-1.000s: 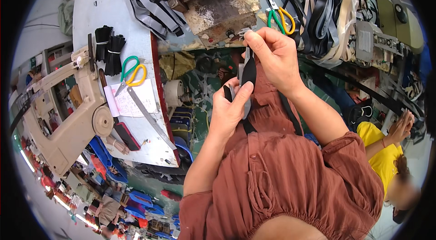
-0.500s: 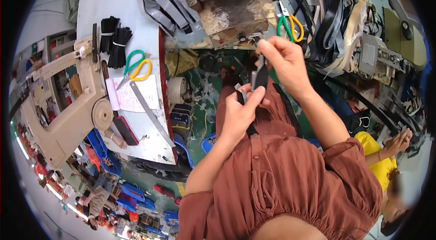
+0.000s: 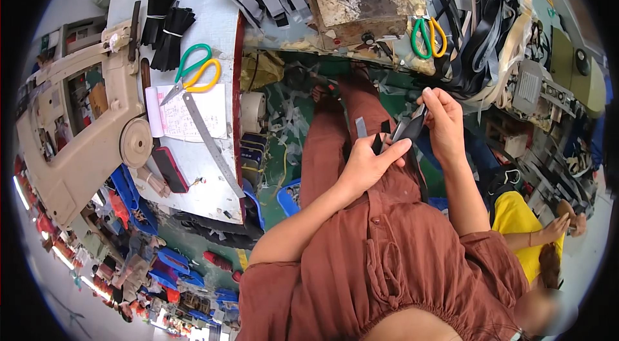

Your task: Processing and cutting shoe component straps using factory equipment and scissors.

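Above my lap I hold a short black and grey strap [image 3: 409, 126] between both hands. My left hand [image 3: 376, 164] is closed on its lower part, thumb on top. Beside it, the ends of other strips stick out between those fingers, among them a grey strip end [image 3: 361, 127]. My right hand [image 3: 446, 127] pinches the strap's upper end between thumb and fingertips. Where the strap runs inside my left hand is hidden.
On the left table lie green-and-yellow scissors [image 3: 199, 70], a steel ruler [image 3: 209, 141], a notebook [image 3: 205, 104], a phone [image 3: 170, 169] and tied black strips [image 3: 174, 38]. A beige sewing machine [image 3: 97, 154] flanks it. Ahead stands a worn machine [image 3: 361, 9]. At right sits another person [image 3: 519, 222].
Both hands have moved right and nearer my body relative to the bench, still holding the strap. My right hand has turned more upright. The whole view has shifted slightly.
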Tool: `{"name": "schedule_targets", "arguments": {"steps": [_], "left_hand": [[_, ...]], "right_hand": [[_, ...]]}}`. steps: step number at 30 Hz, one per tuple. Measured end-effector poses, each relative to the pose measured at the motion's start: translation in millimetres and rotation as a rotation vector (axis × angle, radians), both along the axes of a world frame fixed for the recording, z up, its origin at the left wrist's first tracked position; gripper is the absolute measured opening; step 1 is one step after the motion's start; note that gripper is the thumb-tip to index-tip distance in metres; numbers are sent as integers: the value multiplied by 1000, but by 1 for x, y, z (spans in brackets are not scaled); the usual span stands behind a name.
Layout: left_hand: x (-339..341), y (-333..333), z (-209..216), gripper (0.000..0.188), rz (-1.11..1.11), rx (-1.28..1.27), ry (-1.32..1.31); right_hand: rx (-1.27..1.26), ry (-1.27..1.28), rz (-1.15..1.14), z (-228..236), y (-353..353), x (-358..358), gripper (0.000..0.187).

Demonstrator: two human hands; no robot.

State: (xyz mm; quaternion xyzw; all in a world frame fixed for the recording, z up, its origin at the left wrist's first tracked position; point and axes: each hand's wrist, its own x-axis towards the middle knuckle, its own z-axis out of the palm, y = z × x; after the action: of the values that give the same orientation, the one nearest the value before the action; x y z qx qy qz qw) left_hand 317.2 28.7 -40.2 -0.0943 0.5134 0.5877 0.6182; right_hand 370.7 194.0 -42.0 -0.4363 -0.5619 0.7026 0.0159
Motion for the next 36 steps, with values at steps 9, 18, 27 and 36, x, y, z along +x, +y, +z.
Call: {"name": "schedule_targets", "arguments": {"steps": [9, 18, 27, 36], "left_hand": [[-2, 0, -2, 24, 16, 22, -19], [5, 9, -4, 25, 13, -13, -91], [16, 9, -8, 34, 43, 1, -82], [12, 27, 4, 27, 201, 49, -57]], "right_hand": [[6, -31, -21, 0, -2, -5, 24], [-10, -57, -57, -11, 7, 5, 24], [-67, -14, -26, -6, 7, 5, 24], [11, 80, 137, 10, 27, -19, 26]]}}
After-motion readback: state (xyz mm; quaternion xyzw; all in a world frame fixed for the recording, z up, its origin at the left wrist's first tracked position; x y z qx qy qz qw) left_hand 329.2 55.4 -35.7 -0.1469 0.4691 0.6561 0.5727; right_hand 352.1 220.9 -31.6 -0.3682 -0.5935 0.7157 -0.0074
